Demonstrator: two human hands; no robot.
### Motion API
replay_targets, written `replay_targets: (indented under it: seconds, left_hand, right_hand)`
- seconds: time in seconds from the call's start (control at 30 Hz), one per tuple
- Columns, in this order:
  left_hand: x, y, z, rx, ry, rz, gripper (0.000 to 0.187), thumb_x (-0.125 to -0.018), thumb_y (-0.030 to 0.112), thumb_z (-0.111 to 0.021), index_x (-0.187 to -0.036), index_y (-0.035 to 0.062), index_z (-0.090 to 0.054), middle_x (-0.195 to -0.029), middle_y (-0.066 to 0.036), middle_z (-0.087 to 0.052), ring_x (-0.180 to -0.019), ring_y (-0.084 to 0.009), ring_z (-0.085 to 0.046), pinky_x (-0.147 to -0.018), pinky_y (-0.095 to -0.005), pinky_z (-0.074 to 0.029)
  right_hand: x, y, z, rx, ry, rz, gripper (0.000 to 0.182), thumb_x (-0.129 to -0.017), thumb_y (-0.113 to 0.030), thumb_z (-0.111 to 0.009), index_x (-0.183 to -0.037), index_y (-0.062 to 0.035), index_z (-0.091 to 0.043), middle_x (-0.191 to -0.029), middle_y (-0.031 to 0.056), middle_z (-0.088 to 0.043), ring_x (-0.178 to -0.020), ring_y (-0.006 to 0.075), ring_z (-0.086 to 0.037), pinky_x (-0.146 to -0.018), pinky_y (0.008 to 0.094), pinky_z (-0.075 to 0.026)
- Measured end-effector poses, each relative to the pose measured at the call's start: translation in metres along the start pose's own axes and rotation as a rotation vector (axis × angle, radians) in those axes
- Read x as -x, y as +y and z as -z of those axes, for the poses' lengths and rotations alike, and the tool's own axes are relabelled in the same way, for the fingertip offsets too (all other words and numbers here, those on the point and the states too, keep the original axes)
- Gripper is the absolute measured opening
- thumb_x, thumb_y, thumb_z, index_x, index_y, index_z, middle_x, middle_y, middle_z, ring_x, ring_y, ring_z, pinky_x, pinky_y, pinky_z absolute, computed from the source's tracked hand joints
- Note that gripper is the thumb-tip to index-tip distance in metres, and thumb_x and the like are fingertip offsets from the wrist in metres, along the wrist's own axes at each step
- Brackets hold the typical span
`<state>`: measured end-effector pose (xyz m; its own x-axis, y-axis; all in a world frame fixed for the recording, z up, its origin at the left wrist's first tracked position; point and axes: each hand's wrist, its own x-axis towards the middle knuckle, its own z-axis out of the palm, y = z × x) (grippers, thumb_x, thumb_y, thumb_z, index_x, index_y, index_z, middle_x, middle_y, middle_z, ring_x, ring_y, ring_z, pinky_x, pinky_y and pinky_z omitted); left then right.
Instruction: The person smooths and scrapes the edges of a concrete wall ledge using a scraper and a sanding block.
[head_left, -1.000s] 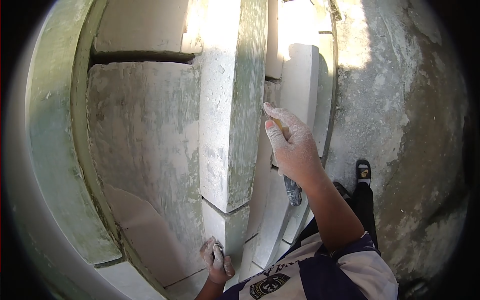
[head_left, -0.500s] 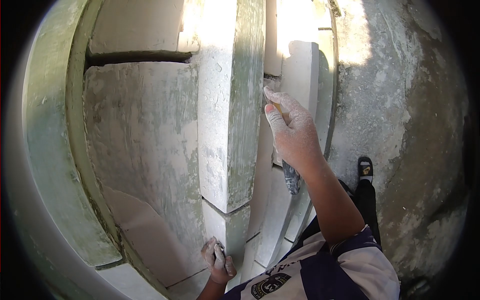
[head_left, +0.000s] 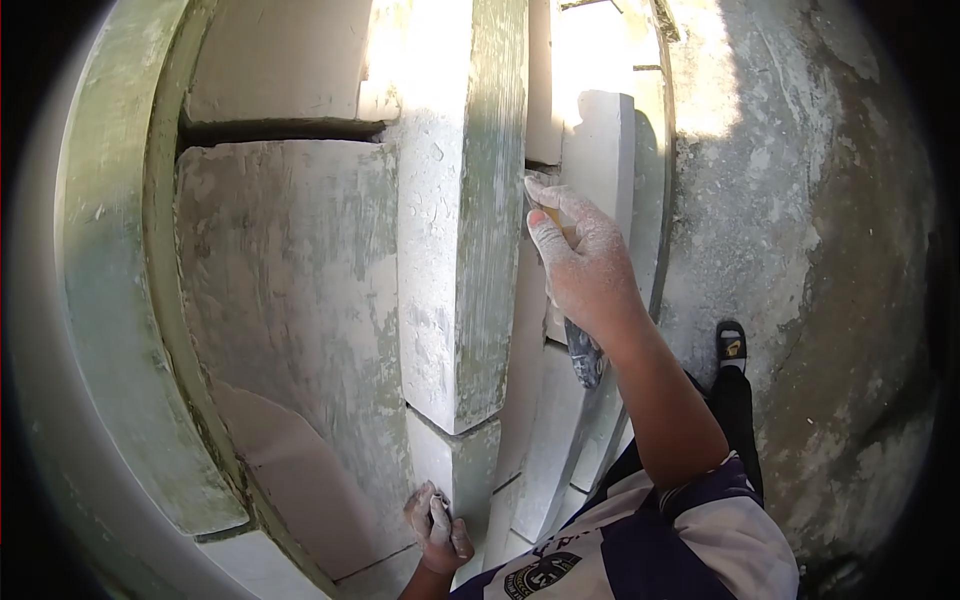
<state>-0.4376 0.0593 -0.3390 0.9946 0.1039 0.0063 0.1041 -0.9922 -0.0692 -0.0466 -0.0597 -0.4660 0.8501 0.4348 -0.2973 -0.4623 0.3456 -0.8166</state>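
Observation:
My right hand (head_left: 590, 265), coated in white powder, is closed round a putty knife. The knife's dark, plaster-smeared handle (head_left: 584, 355) sticks out below my palm, and a yellowish part shows between my fingers. My fingertips and the mostly hidden blade are against the right side of a long plastered ledge (head_left: 482, 230), greenish with white streaks. Lower down, my left hand (head_left: 438, 530), also dusty, is closed beside the ledge's lower block (head_left: 455, 465). Something small and dark shows between its fingers, but I cannot make it out.
A patchy plastered panel (head_left: 290, 290) lies left of the ledge, with a dark gap (head_left: 285, 131) across it. Curved greenish moulding (head_left: 120, 300) borders the far left. To the right are stepped white blocks (head_left: 600, 150) and a stained concrete floor (head_left: 740, 220), with my sandalled foot (head_left: 732, 345).
The ledge and panel sit slightly lower in the view. My right hand keeps its grip on the putty knife at almost the same spot, and my left hand has barely shifted.

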Motion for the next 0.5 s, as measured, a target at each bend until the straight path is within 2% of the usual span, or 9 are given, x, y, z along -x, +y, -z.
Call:
replay_targets:
  seconds: [0.03, 0.1, 0.2, 0.23, 0.33, 0.4, 0.47, 0.5]
  left_hand:
    - [0.003, 0.002, 0.002, -0.006, -0.010, 0.013, 0.056, -0.100, 0.014, -0.047, -0.150, -0.0098, -0.040, -0.147, -0.036, -0.044, -0.122, -0.0468, -0.050, -0.103, -0.0550, -0.042]
    - [0.001, 0.001, 0.000, -0.012, -0.011, 0.025, 0.056, -0.100, 0.014, -0.047, -0.150, -0.0098, -0.040, -0.147, -0.036, -0.043, -0.122, -0.0466, -0.050, -0.103, -0.0548, -0.042]
    - [0.002, -0.001, -0.002, -0.002, 0.014, 0.018, 0.057, -0.091, 0.011, -0.053, -0.144, -0.0088, -0.044, -0.142, -0.032, -0.047, -0.119, -0.0487, -0.051, -0.100, -0.0582, -0.045]
    - [0.001, -0.001, -0.003, 0.001, 0.012, 0.014, 0.057, -0.094, 0.013, -0.051, -0.145, -0.0096, -0.043, -0.144, -0.033, -0.046, -0.120, -0.0482, -0.050, -0.101, -0.0571, -0.044]
    - [0.001, -0.002, -0.001, -0.005, -0.003, 0.013, 0.055, -0.100, 0.015, -0.048, -0.148, -0.0113, -0.041, -0.147, -0.035, -0.044, -0.123, -0.0473, -0.050, -0.103, -0.0550, -0.042]
    - [0.001, 0.002, 0.000, -0.019, -0.008, 0.034, 0.055, -0.100, 0.016, -0.048, -0.148, -0.0114, -0.041, -0.146, -0.035, -0.044, -0.122, -0.0475, -0.050, -0.103, -0.0551, -0.042]
    - [0.001, 0.002, 0.001, -0.018, -0.012, 0.043, 0.056, -0.100, 0.016, -0.048, -0.148, -0.0115, -0.041, -0.146, -0.035, -0.044, -0.122, -0.0477, -0.050, -0.103, -0.0553, -0.042]
    - [0.001, 0.003, 0.000, -0.014, -0.012, 0.048, 0.056, -0.100, 0.017, -0.048, -0.147, -0.0115, -0.041, -0.146, -0.036, -0.044, -0.122, -0.0477, -0.050, -0.103, -0.0554, -0.042]
  right_hand:
    - [-0.003, -0.002, 0.001, -0.009, 0.004, -0.014, 0.037, -0.105, -0.022, -0.057, -0.136, -0.0029, -0.062, -0.126, 0.0236, -0.070, -0.117, 0.0352, -0.069, -0.104, 0.0397, -0.051]
    - [-0.006, 0.007, -0.001, 0.048, 0.044, 0.098, 0.037, -0.105, -0.022, -0.057, -0.136, -0.0033, -0.063, -0.126, 0.0234, -0.069, -0.118, 0.0356, -0.068, -0.104, 0.0398, -0.050]
    - [0.013, 0.026, -0.006, 0.184, 0.059, 0.252, 0.037, -0.105, -0.022, -0.058, -0.136, -0.0037, -0.063, -0.127, 0.0230, -0.069, -0.118, 0.0353, -0.068, -0.104, 0.0394, -0.051]
    - [0.014, 0.029, -0.009, 0.142, 0.065, 0.282, 0.038, -0.105, -0.023, -0.057, -0.136, -0.0028, -0.062, -0.128, 0.0231, -0.068, -0.118, 0.0354, -0.068, -0.104, 0.0399, -0.051]
    - [-0.006, 0.014, -0.004, 0.047, 0.054, 0.157, 0.038, -0.105, -0.022, -0.056, -0.136, -0.0020, -0.062, -0.129, 0.0235, -0.068, -0.121, 0.0354, -0.067, -0.106, 0.0402, -0.050]
    - [-0.009, -0.024, 0.007, 0.001, -0.030, -0.080, 0.037, -0.105, -0.022, -0.056, -0.136, -0.0018, -0.062, -0.129, 0.0235, -0.068, -0.121, 0.0354, -0.066, -0.106, 0.0399, -0.050]
    - [-0.010, -0.024, 0.006, 0.013, -0.023, -0.056, 0.037, -0.105, -0.021, -0.057, -0.136, -0.0022, -0.062, -0.129, 0.0234, -0.068, -0.120, 0.0351, -0.067, -0.105, 0.0398, -0.051]
    - [-0.008, 0.001, -0.001, 0.047, 0.024, 0.080, 0.037, -0.105, -0.021, -0.057, -0.136, -0.0027, -0.062, -0.128, 0.0232, -0.069, -0.119, 0.0348, -0.068, -0.104, 0.0398, -0.051]
